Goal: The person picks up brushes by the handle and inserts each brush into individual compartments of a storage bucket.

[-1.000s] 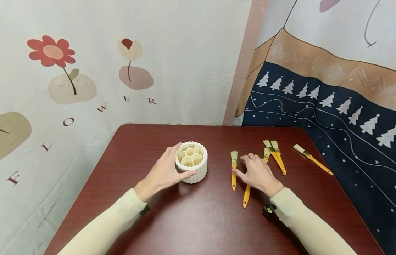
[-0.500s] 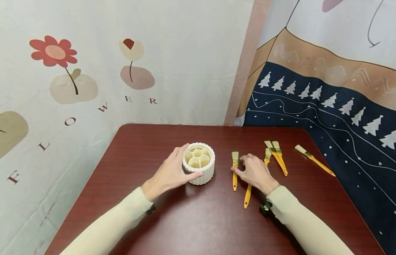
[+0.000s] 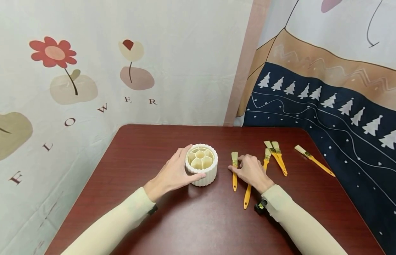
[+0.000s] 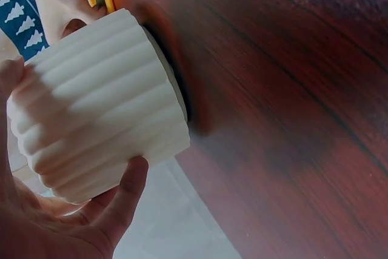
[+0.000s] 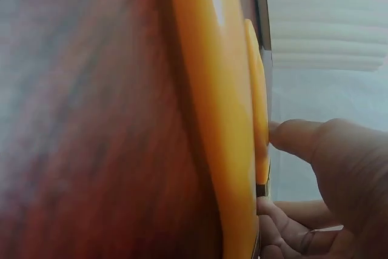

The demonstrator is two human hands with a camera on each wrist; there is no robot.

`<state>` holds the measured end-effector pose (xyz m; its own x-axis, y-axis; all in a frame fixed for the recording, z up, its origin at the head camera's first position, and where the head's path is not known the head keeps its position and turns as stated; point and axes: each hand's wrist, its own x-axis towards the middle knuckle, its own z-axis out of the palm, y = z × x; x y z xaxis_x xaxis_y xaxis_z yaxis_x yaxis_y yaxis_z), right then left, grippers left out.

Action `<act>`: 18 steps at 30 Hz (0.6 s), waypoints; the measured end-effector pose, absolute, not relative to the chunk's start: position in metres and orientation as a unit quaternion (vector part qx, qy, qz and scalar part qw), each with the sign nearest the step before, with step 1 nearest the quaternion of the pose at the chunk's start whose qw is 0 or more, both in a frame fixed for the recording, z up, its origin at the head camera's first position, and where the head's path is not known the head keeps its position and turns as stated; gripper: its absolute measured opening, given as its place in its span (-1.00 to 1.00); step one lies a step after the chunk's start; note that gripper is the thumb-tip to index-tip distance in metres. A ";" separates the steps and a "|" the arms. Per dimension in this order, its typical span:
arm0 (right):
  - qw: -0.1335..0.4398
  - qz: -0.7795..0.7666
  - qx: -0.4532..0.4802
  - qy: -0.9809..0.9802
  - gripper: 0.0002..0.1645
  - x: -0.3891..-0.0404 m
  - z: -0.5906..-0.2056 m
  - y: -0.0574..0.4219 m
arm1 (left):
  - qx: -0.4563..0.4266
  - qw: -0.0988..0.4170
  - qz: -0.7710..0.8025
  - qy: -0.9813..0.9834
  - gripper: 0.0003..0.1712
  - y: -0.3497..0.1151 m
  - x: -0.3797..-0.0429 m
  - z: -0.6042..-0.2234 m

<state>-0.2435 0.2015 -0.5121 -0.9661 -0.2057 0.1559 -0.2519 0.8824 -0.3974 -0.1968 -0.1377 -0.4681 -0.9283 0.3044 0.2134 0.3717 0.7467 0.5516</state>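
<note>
In the head view my left hand (image 3: 172,173) grips the side of a cream ribbed round brush holder (image 3: 211,175) with flower-shaped compartments. Its thumb lies across the near wall; the left wrist view has fingertips against the ribbed wall of the holder (image 4: 103,101). To the right, my right hand (image 3: 251,171) reaches round a yellow-handled paintbrush (image 3: 234,182) lying on the table. Its thumb crosses the brush while the curled fingers sit on the brush's right side. Beneath this hand runs a second paintbrush (image 3: 247,196), its middle hidden.
Two crossed paintbrushes (image 3: 281,164) lie to the right of my right hand. Another paintbrush (image 3: 319,165) rests near the right edge of the dark red table (image 3: 198,226). Printed cloth (image 3: 185,71) hangs behind the table.
My left hand has moved the brush holder to the right, nearer the paintbrushes. My right hand has shifted slightly left, its thumb now across the closest paintbrush.
</note>
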 end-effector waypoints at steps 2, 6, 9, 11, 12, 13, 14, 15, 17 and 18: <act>0.054 0.217 0.114 -0.968 -0.35 -0.245 -0.511 0.200 | -0.182 0.053 -0.306 -0.933 0.41 -0.137 -0.196 -0.468; 0.037 0.229 0.102 -0.967 -0.48 -0.248 -0.507 0.196 | -0.185 0.050 -0.305 -0.933 0.42 -0.135 -0.196 -0.467; 0.020 0.241 0.088 -0.966 -0.57 -0.249 -0.505 0.193 | -0.187 0.048 -0.303 -0.933 0.42 -0.134 -0.195 -0.467; 0.013 0.246 0.081 -0.966 -0.58 -0.250 -0.503 0.192 | -0.189 0.047 -0.302 -0.933 0.42 -0.133 -0.195 -0.467; 0.010 0.248 0.078 -0.966 -0.58 -0.251 -0.502 0.191 | -0.189 0.046 -0.302 -0.933 0.42 -0.132 -0.195 -0.467; 0.008 0.249 0.076 -0.965 -0.59 -0.251 -0.501 0.190 | -0.189 0.046 -0.302 -0.933 0.42 -0.132 -0.195 -0.467; 0.007 0.250 0.075 -0.965 -0.59 -0.252 -0.501 0.190 | -0.189 0.045 -0.303 -0.933 0.42 -0.131 -0.195 -0.466; 0.005 0.252 0.073 -0.965 -0.59 -0.253 -0.500 0.189 | -0.190 0.045 -0.303 -0.933 0.42 -0.130 -0.195 -0.466; 0.004 0.255 0.071 -0.964 -0.59 -0.255 -0.499 0.188 | -0.190 0.045 -0.303 -0.933 0.42 -0.130 -0.195 -0.466; 0.004 0.256 0.071 -0.964 -0.61 -0.256 -0.499 0.188 | -0.190 0.046 -0.304 -0.932 0.42 -0.129 -0.195 -0.466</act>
<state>-0.2555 0.1881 -0.4989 -0.9900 -0.1343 0.0437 -0.1383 0.8586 -0.4937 -0.1954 -0.1292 -0.4663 -0.9238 0.3258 0.2011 0.3817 0.7429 0.5499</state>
